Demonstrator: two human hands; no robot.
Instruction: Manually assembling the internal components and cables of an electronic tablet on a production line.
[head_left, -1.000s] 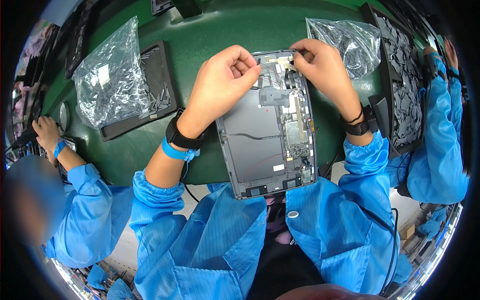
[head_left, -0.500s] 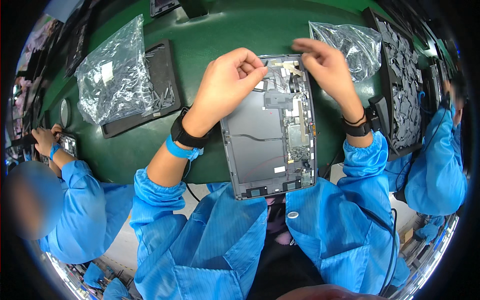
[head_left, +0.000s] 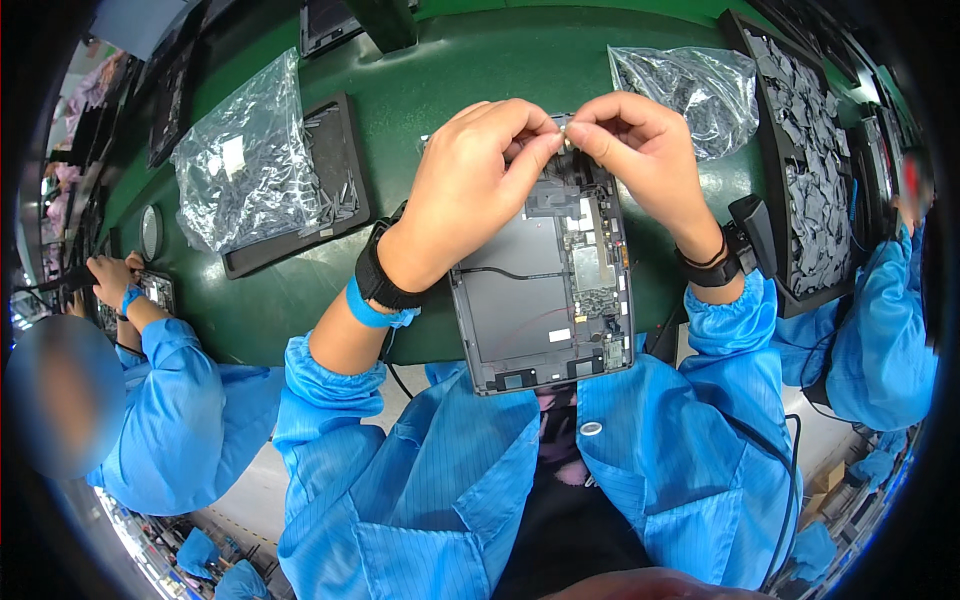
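A tablet-like device housing (head_left: 515, 310), dark grey with its inside exposed, lies at the table's front edge, overhanging it slightly. Green and silver circuit boards (head_left: 594, 268) run along its right side. Over its far end my left hand (head_left: 478, 175) is closed in a pinch on a small dark strip, now mostly hidden by the fingers. My right hand (head_left: 645, 150) is pinched too, its fingertips meeting the left ones above the housing. Whatever the right fingers hold is too small and covered to make out.
Left on the green table (head_left: 400, 130), a clear plastic bag (head_left: 240, 165) of dark pieces overlaps a black tray (head_left: 345, 150) with small strips. At right are another clear bag (head_left: 690, 100) and a black tray of dark pieces (head_left: 815, 160). Co-workers in blue (head_left: 165, 420) sit on either side.
My right hand has come in from the right, its spread fingers closing to a pinch beside the left hand. The left hand has shifted slightly right. The view has moved a little.
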